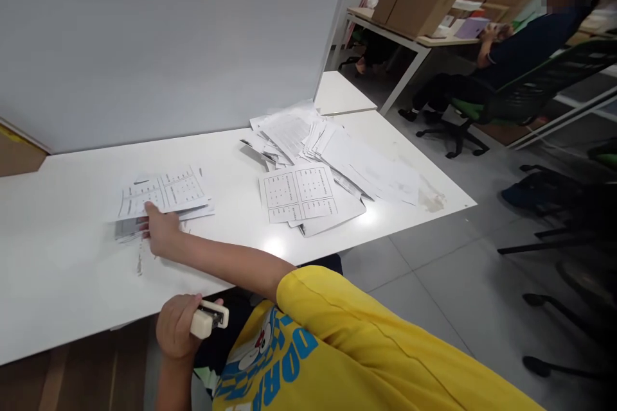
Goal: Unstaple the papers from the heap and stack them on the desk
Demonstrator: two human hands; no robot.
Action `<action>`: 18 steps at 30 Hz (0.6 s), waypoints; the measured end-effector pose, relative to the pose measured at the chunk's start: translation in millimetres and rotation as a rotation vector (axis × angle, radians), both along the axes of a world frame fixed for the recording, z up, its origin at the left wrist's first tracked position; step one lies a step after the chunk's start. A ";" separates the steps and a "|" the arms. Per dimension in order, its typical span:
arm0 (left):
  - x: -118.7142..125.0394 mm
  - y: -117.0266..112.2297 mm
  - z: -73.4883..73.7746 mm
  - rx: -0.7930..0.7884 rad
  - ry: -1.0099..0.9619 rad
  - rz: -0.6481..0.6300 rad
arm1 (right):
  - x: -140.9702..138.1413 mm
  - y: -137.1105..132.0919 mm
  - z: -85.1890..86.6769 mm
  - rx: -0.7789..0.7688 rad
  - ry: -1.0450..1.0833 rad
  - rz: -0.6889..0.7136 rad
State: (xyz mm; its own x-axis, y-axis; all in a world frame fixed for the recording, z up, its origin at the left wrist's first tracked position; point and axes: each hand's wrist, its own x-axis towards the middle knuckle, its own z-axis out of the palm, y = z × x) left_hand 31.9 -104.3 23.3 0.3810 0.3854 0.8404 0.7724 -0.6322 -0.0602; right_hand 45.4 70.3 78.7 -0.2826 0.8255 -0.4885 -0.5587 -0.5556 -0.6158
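Observation:
My left hand (pixel 177 327) is wrapped round a cream stapler (pixel 208 319), held low in front of the table's near edge. Its jaw end points to the right, away from the fist. Over the table, my right hand (pixel 162 230) pinches printed sheets (pixel 161 196), thumb on top and fingers partly hidden underneath. The sheets show boxed tables of small print and sit slightly uneven, with more paper below them. To the right lies another group of printed sheets (pixel 301 192) with similar boxes, one darker-edged sheet showing beneath.
A messy paper pile (pixel 294 131) spreads over the right part of the white table (pixel 62 231). A grey partition (pixel 168 38) stands behind it, with a cardboard box (pixel 19 151) at left. Beyond, a person (pixel 535 45) sits on an office chair (pixel 544 87) near stacked cartons (pixel 414 9).

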 end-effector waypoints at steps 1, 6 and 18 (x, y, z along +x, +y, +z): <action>-2.4 -2.8 -2.7 -0.020 -0.053 -0.011 | 5.4 -1.9 5.0 -0.042 0.077 0.087; -4.1 -18.4 -14.1 -0.095 -0.368 -0.071 | 72.5 -23.9 24.4 0.094 0.314 0.395; 31.4 55.0 13.3 -0.137 0.336 0.002 | 425.8 -52.3 -8.5 0.544 -1.413 -0.564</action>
State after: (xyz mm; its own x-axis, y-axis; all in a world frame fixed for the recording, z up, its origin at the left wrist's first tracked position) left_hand 63.3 -49.4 36.6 0.6262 0.4867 0.6091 0.7253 -0.6502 -0.2261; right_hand 471.3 18.0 70.2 0.5000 0.8166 0.2885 0.5499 -0.0420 -0.8342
